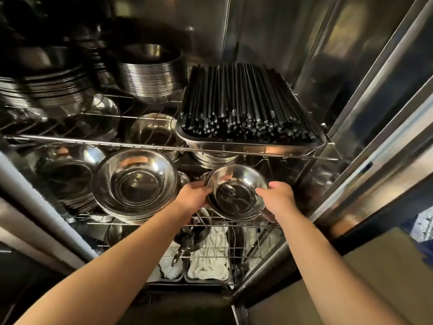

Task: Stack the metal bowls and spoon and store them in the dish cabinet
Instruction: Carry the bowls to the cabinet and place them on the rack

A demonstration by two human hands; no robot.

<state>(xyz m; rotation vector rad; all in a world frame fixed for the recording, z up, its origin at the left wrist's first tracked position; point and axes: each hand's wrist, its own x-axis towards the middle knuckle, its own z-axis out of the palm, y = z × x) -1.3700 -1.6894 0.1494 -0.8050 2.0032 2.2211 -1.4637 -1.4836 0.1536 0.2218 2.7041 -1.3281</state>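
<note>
Inside the open dish cabinet (386, 66), both hands are holding a small stack of metal bowls (236, 192) at the level of the middle wire shelf (210, 225). The left hand (194, 195) is gripping the stack's left rim, fingers curling over the edge, while the right hand (277, 195) is clasping the right rim, its thumb pressing on the lip. So the stack is sitting squarely between the two grips, held at opposite sides and tipping slightly toward the camera. A spoon (234, 197) is lying in the top bowl, its head near the bowl's middle and its handle running out over the near right edge, passing just under the right hand. Whether the stack is already resting on the wire shelf or hanging just above it, I cannot tell.

Just to the left of the held stack, a larger stack of wide steel bowls (134, 184) is sitting on the same shelf, close beside the left hand. On the shelf above, a metal tray (246, 144) is carrying a dense load of black chopsticks (243, 109), and tall piles of steel plates (150, 78) are standing behind to the left. Below, white cloths (208, 261) are lying in trays on the lowest level.
</note>
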